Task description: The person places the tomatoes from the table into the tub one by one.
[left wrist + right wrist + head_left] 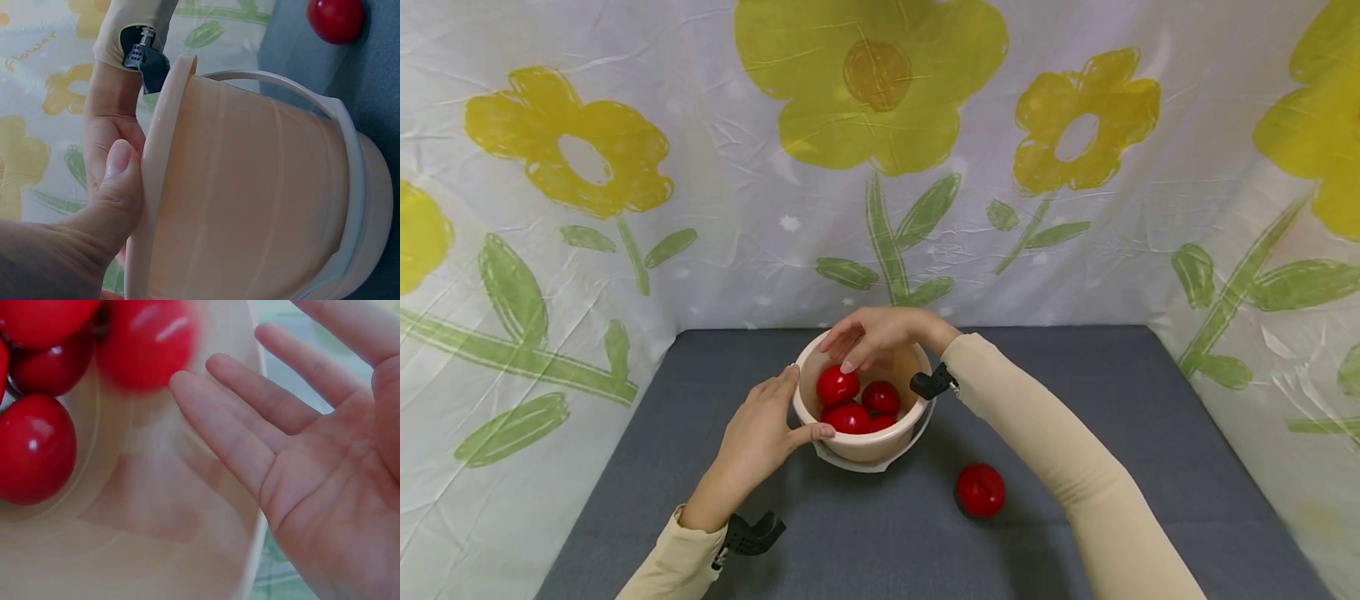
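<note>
The right hand (880, 335) hovers with fingers spread and empty over the round beige plastic bucket (865, 442), a blurred red ball (838, 385) just below its fingertips. The left hand (763, 433) grips the bucket's rim at nine o'clock. A loose glossy red ball (980, 489) lies on the grey mat (1150, 433) at four o'clock, nearer the right arm.

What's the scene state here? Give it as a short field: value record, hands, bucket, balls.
left hand: holds the bucket's rim and side, thumb on the wall
right hand: above the bucket, fingers straight, holding nothing
bucket: beige, upright on the grey mat, pale handle folded down
balls in bucket: at least four, red, one blurred in the right wrist view
loose ball: red, on the mat, right of the bucket, apart from it
</note>
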